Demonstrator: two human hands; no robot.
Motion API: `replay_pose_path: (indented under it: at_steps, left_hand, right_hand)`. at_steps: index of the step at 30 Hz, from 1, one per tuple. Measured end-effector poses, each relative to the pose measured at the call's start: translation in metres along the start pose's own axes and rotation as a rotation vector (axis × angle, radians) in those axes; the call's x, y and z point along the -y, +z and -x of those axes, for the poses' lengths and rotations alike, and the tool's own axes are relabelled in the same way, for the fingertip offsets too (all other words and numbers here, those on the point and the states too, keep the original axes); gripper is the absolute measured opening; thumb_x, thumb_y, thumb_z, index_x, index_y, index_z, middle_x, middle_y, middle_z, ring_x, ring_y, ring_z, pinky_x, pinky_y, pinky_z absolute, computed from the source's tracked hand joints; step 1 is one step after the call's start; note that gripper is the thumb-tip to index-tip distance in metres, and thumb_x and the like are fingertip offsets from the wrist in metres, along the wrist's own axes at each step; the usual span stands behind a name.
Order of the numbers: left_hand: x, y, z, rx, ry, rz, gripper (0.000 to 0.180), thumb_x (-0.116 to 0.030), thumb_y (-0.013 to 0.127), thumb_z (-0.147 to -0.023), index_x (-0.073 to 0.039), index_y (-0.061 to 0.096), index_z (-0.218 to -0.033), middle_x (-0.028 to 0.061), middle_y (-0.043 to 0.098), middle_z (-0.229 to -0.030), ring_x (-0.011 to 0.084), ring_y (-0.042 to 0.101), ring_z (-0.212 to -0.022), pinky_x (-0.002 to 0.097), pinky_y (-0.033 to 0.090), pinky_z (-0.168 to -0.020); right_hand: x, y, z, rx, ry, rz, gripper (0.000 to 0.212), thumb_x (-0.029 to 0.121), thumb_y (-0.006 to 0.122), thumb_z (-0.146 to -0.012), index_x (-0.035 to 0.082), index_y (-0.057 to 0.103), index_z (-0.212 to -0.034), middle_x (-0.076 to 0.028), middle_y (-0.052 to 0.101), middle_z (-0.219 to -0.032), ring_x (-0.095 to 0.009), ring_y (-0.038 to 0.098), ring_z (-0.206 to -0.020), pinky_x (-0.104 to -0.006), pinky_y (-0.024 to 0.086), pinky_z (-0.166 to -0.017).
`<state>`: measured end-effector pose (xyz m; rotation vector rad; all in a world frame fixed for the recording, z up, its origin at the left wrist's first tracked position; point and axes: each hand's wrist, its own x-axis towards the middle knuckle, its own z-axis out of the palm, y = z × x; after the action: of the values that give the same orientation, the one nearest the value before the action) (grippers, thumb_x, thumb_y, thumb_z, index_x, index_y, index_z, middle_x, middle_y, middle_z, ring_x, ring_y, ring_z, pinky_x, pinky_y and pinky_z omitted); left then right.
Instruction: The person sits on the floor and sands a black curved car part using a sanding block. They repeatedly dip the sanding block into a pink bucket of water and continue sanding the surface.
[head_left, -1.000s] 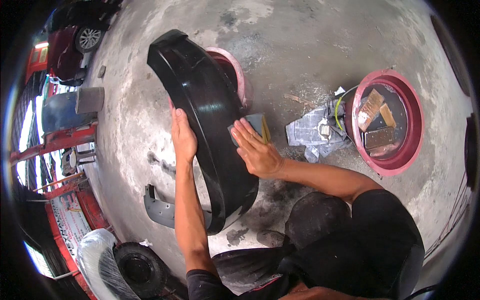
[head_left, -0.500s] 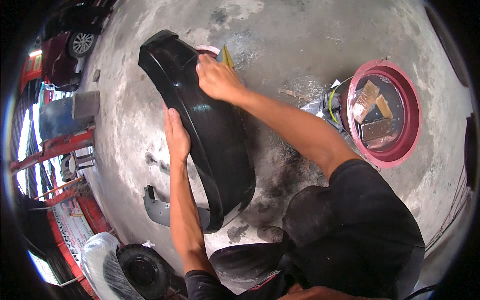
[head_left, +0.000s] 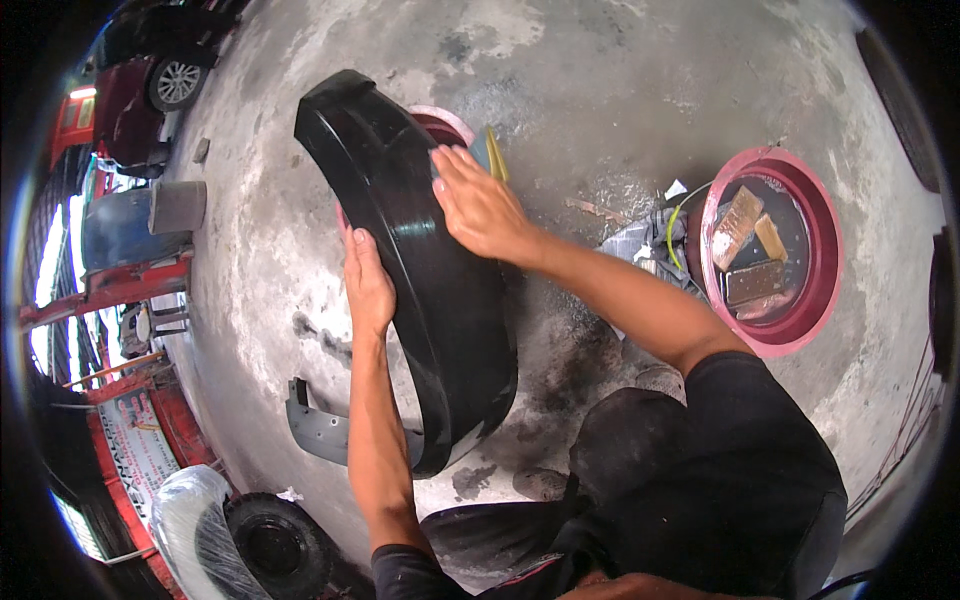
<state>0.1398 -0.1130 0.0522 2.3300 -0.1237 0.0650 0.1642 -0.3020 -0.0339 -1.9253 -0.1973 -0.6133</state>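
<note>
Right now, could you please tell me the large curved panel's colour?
The large curved panel is black, clearest in the head view.

The long black car-body panel (head_left: 455, 330) sits left of centre, its convex outer face up, slanting from upper left to lower centre; it narrows toward an angular upper end and broadens into a rounded lower one; a raised crease follows its left side, and a pale sheen marks its middle; the folded sheet (head_left: 497, 157), grey-blue and yellow, lies mostly covered at the panel's upper right edge, its folded part jutting outward.
</note>
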Motion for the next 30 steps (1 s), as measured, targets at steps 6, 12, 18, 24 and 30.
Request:
replay_pose_path:
  at_steps: [6, 12, 18, 24, 30]
  left_hand:
    - [0.004, 0.004, -0.005, 0.003, -0.034, -0.01, 0.066, -0.04, 0.033, -0.113, 0.009, 0.029, -0.156, 0.0241, 0.035, -0.162, 0.0294, 0.032, -0.152, 0.0339, 0.021, -0.124]
    - [0.001, 0.003, 0.002, -0.006, -0.089, 0.0, 0.068, -0.042, 0.035, -0.112, 0.012, 0.035, -0.152, 0.0262, 0.036, -0.161, 0.0314, 0.031, -0.152, 0.0353, 0.02, -0.125]
    - [0.001, -0.002, 0.0, -0.02, -0.151, -0.023, 0.07, -0.045, 0.037, -0.111, 0.014, 0.04, -0.149, 0.0281, 0.037, -0.16, 0.0333, 0.03, -0.153, 0.0365, 0.02, -0.125]
    - [-0.012, 0.004, 0.002, -0.043, -0.092, -0.031, 0.067, -0.044, 0.035, -0.111, 0.012, 0.044, -0.146, 0.0291, 0.051, -0.146, 0.0362, 0.046, -0.14, 0.0385, 0.031, -0.117]
    - [0.007, 0.0, -0.002, 0.005, -0.059, 0.011, 0.069, -0.045, 0.036, -0.111, 0.014, 0.043, -0.146, 0.0313, 0.054, -0.145, 0.0376, 0.048, -0.14, 0.0378, 0.033, -0.117]
  right_hand:
    - [-0.014, 0.006, -0.048, 0.098, 0.062, -0.004, 0.046, 0.025, 0.044, -0.106, -0.009, 0.056, -0.135, -0.03, 0.057, -0.137, -0.046, 0.052, -0.131, -0.0504, 0.041, -0.112]
    - [-0.004, -0.01, -0.018, 0.083, -0.086, 0.05, 0.047, 0.022, 0.045, -0.106, -0.011, 0.053, -0.139, -0.031, 0.052, -0.144, -0.048, 0.047, -0.137, -0.05, 0.036, -0.118]
    - [0.036, -0.002, 0.017, 0.08, -0.042, 0.097, 0.051, 0.023, 0.045, -0.105, -0.011, 0.049, -0.143, -0.029, 0.048, -0.151, -0.044, 0.04, -0.145, -0.0499, 0.028, -0.123]
    - [0.017, 0.001, -0.05, 0.154, 0.038, 0.202, 0.047, 0.023, 0.043, -0.104, -0.012, 0.058, -0.133, -0.031, 0.057, -0.14, -0.045, 0.05, -0.136, -0.0496, 0.035, -0.118]
    - [0.032, 0.005, -0.045, 0.097, -0.066, 0.178, 0.045, 0.021, 0.044, -0.102, -0.015, 0.064, -0.121, -0.029, 0.06, -0.137, -0.042, 0.053, -0.132, -0.0512, 0.035, -0.116]
